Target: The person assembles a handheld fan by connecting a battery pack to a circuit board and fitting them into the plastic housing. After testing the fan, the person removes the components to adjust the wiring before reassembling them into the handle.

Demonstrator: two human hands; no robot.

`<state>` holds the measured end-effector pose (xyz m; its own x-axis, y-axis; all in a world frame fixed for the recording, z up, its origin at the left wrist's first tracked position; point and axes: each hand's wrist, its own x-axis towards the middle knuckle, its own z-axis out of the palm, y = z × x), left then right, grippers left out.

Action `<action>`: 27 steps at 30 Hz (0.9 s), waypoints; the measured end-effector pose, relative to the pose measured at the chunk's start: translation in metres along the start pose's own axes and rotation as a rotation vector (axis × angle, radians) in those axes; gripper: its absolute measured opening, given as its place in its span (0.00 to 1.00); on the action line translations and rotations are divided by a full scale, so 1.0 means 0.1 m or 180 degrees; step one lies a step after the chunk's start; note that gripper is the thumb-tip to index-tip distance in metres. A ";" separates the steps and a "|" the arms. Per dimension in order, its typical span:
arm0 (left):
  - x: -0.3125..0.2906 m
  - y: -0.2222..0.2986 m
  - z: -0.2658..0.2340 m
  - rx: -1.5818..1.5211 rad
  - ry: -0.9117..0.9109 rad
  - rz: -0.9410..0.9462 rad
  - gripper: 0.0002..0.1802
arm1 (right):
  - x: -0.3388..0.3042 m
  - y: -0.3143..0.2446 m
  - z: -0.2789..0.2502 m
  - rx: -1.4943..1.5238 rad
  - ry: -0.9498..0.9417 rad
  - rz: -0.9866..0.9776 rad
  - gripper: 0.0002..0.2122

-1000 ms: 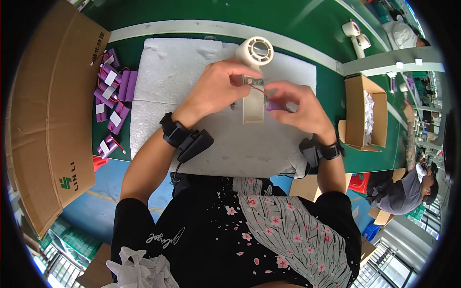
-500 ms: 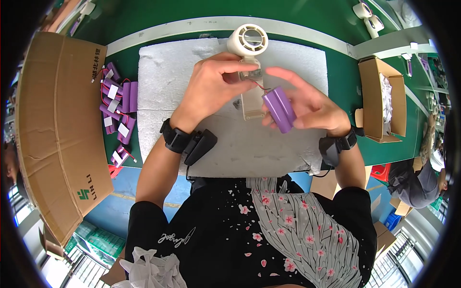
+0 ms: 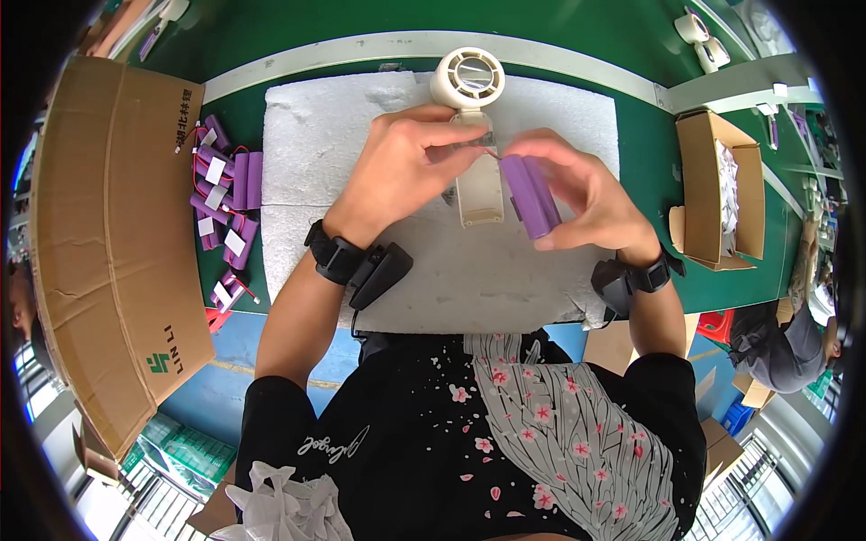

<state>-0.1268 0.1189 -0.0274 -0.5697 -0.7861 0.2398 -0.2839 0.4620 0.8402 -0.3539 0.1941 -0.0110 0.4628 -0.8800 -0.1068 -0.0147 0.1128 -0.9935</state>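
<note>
A cream handheld fan (image 3: pixel 480 197) lies on a white foam board (image 3: pixel 361 298), its round head away from me and its handle opened up. My left hand (image 3: pixel 397 167) is closed at the upper handle, thumb and fingertips pinching near the small circuit part and the wires. My right hand (image 3: pixel 591 194) grips a purple two-cell battery pack (image 3: pixel 530 194) by its ends, thumb at the near end and fingers at the far end. The pack is held tilted just right of the handle. A short wire runs from its far end towards my left fingertips.
Several purple battery packs (image 3: pixel 239 239) with white labels lie heaped left of the board, beside a large cardboard box (image 3: pixel 117 243). On the right stands an open carton (image 3: pixel 753 198) with white pieces inside. A pale rail (image 3: pixel 397 45) crosses the green table behind the fan.
My right hand has turned the battery pack and shifted its hold, fingers now curled over the far end. The pack has come slightly up the board. My left hand stays at the handle.
</note>
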 end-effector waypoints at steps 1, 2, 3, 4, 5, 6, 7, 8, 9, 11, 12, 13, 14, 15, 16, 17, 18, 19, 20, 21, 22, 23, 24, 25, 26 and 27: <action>0.00 0.00 -0.01 0.0003 -0.0047 -0.0032 0.14 | 0.00 0.01 0.02 -0.0210 0.0057 -0.0102 0.41; -0.01 -0.02 -0.01 -0.0003 -0.0038 -0.0036 0.14 | 0.00 0.02 0.05 -0.0421 0.0114 -0.0204 0.41; -0.02 -0.04 -0.01 0.0010 -0.0053 -0.0002 0.14 | 0.00 0.02 0.07 -0.0633 0.0161 -0.0310 0.41; -0.02 -0.06 -0.01 0.0022 -0.0068 0.0032 0.14 | 0.00 0.02 0.09 -0.0640 0.0142 -0.0306 0.41; -0.02 -0.07 -0.01 0.0034 -0.0084 0.0065 0.14 | 0.01 0.02 0.11 -0.0838 0.0136 -0.0336 0.40; -0.02 -0.07 -0.02 0.0033 -0.0071 0.0058 0.14 | 0.01 0.02 0.13 -0.1034 0.0134 -0.0368 0.39; -0.02 -0.08 -0.02 0.0036 -0.0087 0.0101 0.14 | 0.02 0.02 0.16 -0.1229 0.0130 -0.0401 0.39; -0.02 -0.08 -0.02 0.0041 -0.0103 0.0143 0.14 | 0.03 0.02 0.19 -0.1230 0.0115 -0.0400 0.39; -0.02 -0.08 -0.02 0.0040 -0.0126 0.0189 0.14 | 0.03 0.02 0.22 -0.1373 0.0255 -0.0400 0.37; -0.02 -0.08 -0.03 0.0072 -0.0129 0.0222 0.14 | 0.05 0.04 0.28 -0.1655 0.0534 -0.0402 0.35; -0.02 -0.07 -0.03 0.0106 -0.0140 0.0265 0.14 | 0.06 0.04 0.30 -0.1659 0.0531 -0.0397 0.35; -0.02 -0.07 -0.04 0.0140 -0.0151 0.0309 0.14 | 0.08 0.06 0.31 -0.1892 0.0585 -0.0489 0.34; -0.02 -0.07 -0.04 0.0135 -0.0147 0.0308 0.14 | 0.09 0.07 0.33 -0.2125 0.0637 -0.0583 0.34; -0.02 -0.09 -0.04 0.0148 -0.0171 0.0337 0.14 | 0.10 0.08 0.33 -0.2360 0.0683 -0.0678 0.33; -0.02 -0.10 -0.05 0.0161 -0.0194 0.0366 0.14 | 0.11 0.09 0.34 -0.2367 0.0673 -0.0676 0.33; -0.02 -0.11 -0.05 0.0175 -0.0218 0.0396 0.15 | 0.11 0.10 0.35 -0.2384 0.0703 -0.0700 0.33; -0.02 -0.12 -0.06 0.0175 -0.0200 0.0390 0.15 | 0.11 0.10 0.36 -0.2398 0.0725 -0.0731 0.33; -0.02 -0.12 -0.07 0.0236 -0.0244 0.0420 0.15 | 0.11 0.10 0.36 -0.2413 0.0749 -0.0762 0.34; -0.02 -0.12 -0.07 0.0296 -0.0290 0.0450 0.16 | 0.11 0.10 0.37 -0.2419 0.0732 -0.0766 0.34; -0.02 -0.13 -0.08 0.0357 -0.0340 0.0479 0.16 | 0.11 0.10 0.38 -0.2391 0.0787 -0.0823 0.33; -0.02 -0.13 -0.09 0.0357 -0.0330 0.0474 0.16 | 0.10 0.11 0.39 -0.2363 0.0843 -0.0879 0.32; -0.02 -0.13 -0.09 0.0403 -0.0333 0.0508 0.17 | 0.10 0.11 0.40 -0.2334 0.0901 -0.0936 0.32; -0.03 -0.13 -0.10 0.0446 -0.0339 0.0546 0.17 | 0.09 0.12 0.41 -0.2337 0.0895 -0.0935 0.32; -0.03 -0.13 -0.10 0.0490 -0.0347 0.0583 0.17 | 0.07 0.13 0.42 -0.2410 0.0901 -0.0942 0.31; -0.03 -0.13 -0.10 0.0489 -0.0344 0.0582 0.17 | 0.06 0.14 0.42 -0.2484 0.0908 -0.0950 0.30; -0.03 -0.13 -0.10 0.0473 -0.0334 0.0605 0.18 | 0.05 0.14 0.42 -0.2557 0.0921 -0.0954 0.29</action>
<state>-0.1136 0.1111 -0.0345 -0.6984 -0.6361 0.3281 -0.2699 0.6586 0.7024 -0.3145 0.2110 -0.0236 0.3075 -0.9145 0.2629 -0.5939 -0.4003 -0.6979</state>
